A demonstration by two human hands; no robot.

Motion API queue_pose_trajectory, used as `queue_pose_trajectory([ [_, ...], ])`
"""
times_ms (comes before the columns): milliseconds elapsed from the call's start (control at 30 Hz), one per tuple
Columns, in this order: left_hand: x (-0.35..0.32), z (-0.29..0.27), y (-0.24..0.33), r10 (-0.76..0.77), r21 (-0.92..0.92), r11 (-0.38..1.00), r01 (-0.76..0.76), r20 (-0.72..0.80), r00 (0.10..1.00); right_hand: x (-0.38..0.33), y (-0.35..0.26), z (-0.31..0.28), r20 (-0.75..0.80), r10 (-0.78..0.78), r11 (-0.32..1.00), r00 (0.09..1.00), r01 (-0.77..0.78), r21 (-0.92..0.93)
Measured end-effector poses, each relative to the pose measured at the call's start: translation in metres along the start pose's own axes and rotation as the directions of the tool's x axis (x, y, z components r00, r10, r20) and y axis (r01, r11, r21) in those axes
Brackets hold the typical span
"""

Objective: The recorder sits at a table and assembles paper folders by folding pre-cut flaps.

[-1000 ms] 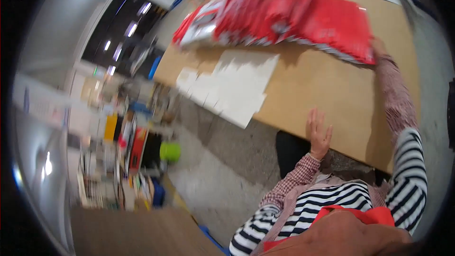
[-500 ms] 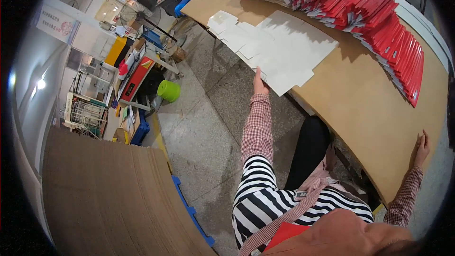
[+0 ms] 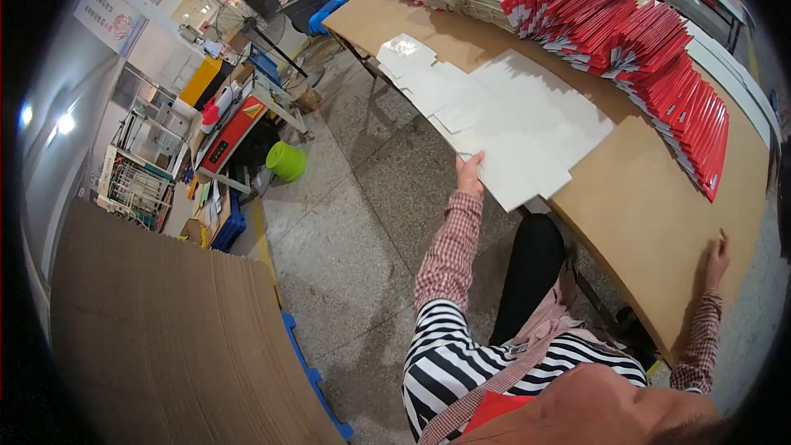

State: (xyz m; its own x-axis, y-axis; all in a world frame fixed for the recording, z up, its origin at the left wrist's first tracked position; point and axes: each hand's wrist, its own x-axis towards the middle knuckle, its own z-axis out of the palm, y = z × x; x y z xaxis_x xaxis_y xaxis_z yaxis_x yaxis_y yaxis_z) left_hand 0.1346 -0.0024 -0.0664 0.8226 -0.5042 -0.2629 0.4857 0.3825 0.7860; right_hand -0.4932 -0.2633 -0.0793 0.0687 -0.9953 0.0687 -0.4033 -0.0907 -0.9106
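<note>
My left hand (image 3: 470, 171) is stretched forward and grips the near edge of a large flat white die-cut cardboard sheet (image 3: 527, 128) that lies on a brown table (image 3: 651, 198). My right hand (image 3: 717, 254) rests with fingers spread on the table's near right edge and holds nothing. More white sheets (image 3: 412, 62) lie overlapped further along the table. A long fanned row of red folded cartons (image 3: 643, 41) runs along the table's far side.
A big stack of brown corrugated board (image 3: 156, 338) fills the lower left on a blue pallet (image 3: 317, 379). Across the grey speckled floor (image 3: 354, 222) stand a green bucket (image 3: 286, 161), wire racks (image 3: 132, 185) and cluttered shelves.
The view has swung from the left side back onto the table. My left hand has stayed on the white sheet's edge, and my right hand remains on the table edge.
</note>
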Motion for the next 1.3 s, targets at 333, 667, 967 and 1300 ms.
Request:
queue_pose_trajectory([
  [333, -0.082, 0.01, -0.039, -0.008, -0.047, 0.999, 0.009, 0.039, 0.999, -0.17, -0.249, 0.233, 0.801, -0.554, 0.45, 0.225, 0.891, 0.061],
  [667, -0.14, -0.008, -0.013, 0.148, 0.395, 0.879, -0.268, 0.308, 0.94, -0.13, -0.222, 0.268, 0.734, -0.627, 0.491, 0.26, 0.864, 0.114],
  [967, -0.258, 0.091, 0.069, 0.452, 0.33, 0.145, -0.933, 0.817, 0.359, -0.16, -0.247, 0.049, 0.384, -0.858, 0.249, 0.342, 0.93, -0.271],
  [1300, -0.337, 0.175, -0.133, -0.593, -0.286, 0.086, -0.954, 0.755, -0.279, -0.274, -0.068, -0.129, 0.212, -0.424, 0.771, 0.881, 0.473, -0.425],
])
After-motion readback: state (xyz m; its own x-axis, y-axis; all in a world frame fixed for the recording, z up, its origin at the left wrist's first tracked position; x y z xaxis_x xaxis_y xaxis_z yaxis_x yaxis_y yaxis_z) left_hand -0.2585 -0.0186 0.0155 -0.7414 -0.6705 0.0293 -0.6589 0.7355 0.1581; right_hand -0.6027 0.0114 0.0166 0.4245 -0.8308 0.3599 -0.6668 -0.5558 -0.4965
